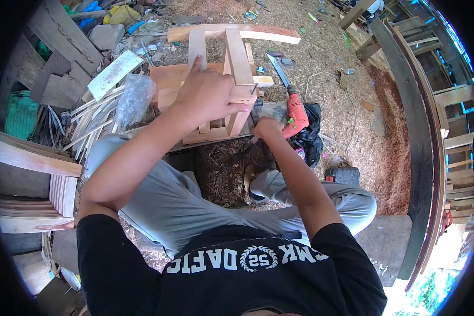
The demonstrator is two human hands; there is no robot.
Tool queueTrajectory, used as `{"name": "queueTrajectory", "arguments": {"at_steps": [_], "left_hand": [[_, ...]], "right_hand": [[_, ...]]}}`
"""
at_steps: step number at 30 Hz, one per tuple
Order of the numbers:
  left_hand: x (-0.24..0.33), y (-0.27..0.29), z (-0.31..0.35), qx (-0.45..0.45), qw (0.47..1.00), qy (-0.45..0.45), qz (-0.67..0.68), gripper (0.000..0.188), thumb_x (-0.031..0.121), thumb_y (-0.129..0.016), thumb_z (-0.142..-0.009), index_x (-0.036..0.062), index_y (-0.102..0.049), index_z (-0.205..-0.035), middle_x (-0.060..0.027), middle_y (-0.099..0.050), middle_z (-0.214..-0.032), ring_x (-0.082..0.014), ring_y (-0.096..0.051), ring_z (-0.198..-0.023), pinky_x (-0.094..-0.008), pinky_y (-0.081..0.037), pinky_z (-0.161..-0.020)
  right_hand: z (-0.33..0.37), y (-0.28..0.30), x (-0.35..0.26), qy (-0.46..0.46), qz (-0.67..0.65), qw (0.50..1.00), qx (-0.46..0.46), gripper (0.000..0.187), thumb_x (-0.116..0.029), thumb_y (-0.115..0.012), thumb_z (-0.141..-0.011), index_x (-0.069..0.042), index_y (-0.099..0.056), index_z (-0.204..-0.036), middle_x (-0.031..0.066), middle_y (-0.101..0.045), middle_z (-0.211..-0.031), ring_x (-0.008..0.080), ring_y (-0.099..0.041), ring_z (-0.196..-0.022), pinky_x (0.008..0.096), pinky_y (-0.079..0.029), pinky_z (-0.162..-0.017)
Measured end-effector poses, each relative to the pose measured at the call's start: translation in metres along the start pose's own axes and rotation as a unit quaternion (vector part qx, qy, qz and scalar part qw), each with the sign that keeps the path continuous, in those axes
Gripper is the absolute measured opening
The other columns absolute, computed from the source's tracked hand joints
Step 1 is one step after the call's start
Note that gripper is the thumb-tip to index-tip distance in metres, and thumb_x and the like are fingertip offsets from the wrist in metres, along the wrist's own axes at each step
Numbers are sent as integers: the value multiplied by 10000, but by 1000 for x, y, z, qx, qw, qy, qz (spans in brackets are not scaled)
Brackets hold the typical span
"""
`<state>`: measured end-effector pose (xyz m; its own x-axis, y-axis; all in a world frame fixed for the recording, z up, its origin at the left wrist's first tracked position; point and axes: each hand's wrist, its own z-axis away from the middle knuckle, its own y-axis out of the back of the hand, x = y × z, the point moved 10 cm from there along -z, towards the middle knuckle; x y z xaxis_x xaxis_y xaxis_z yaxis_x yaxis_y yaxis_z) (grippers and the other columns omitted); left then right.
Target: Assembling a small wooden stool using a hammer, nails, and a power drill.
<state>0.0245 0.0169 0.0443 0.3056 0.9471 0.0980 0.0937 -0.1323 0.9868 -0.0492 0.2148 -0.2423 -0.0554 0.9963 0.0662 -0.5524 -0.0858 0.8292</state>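
Note:
A small frame of pale, planed wood [239,60] stands on the work surface between my knees. My left hand [208,95] grips its near end, the index finger stretched along one rail and the thumb against the corner post. A thin nail or screw [254,88] sticks up from that corner. Just right of the frame, my right hand [267,128] is low at the work surface, its fingers mostly hidden, so what they hold cannot be made out. A red power drill [296,113] with a dark chuck lies right beside it.
A hand saw [278,69] lies beyond the drill. A curved board [274,33] crosses the frame's far end. Left are clear plastic wrap [134,100], thin wood strips [92,124] and a white board [115,75]. A black bag [313,131] sits right; wood shavings cover the ground.

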Motion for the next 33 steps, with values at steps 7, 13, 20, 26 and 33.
{"name": "queueTrajectory", "arguments": {"at_steps": [7, 13, 20, 26, 33], "left_hand": [[4, -4, -2, -4, 999, -29, 19, 594, 601, -794, -787, 25, -715, -908, -176, -737, -866, -357, -709, -978, -643, -284, -1227], [-7, -5, 12, 10, 999, -44, 25, 569, 562, -815, -761, 21, -706, -902, -178, -733, -855, -361, -705, -964, -645, -267, -1234], [6, 0, 17, 20, 998, -56, 26, 549, 537, -815, -746, 13, -719, -878, -175, -729, -831, -362, -703, -947, -630, -278, -1230], [16, 6, 22, 25, 998, -54, 36, 550, 527, -773, -764, -8, -726, -885, -177, -731, -834, -361, -704, -933, -616, -275, -1235], [14, 5, 21, 6, 998, -47, 49, 538, 501, -769, -754, -21, -724, -875, -213, -725, -849, -360, -707, -931, -595, -245, -1266]], "right_hand": [[-97, -32, -2, 71, -163, 984, 3, 506, -244, -635, -860, 41, -686, -1275, 180, -738, -1248, 347, -750, -1066, 448, -580, -919], [-74, -35, -12, 64, -434, 897, 48, 406, -216, -628, -848, 128, -690, -1055, 239, -766, -883, 319, -762, -739, 425, -596, -695], [-13, 22, 24, 143, -738, 657, 49, 194, -164, -634, -961, -36, -530, -1063, 44, -588, -797, 178, -589, -652, 349, -510, -624], [56, 110, 31, 226, -815, 532, -41, 156, -153, -619, -980, -85, -510, -1068, 1, -515, -802, 157, -528, -701, 362, -511, -720], [197, 173, 45, 248, -793, 553, -68, 390, -500, -540, -1091, -124, -510, -1190, -14, -504, -830, 100, -455, -560, 306, -406, -490]]}}
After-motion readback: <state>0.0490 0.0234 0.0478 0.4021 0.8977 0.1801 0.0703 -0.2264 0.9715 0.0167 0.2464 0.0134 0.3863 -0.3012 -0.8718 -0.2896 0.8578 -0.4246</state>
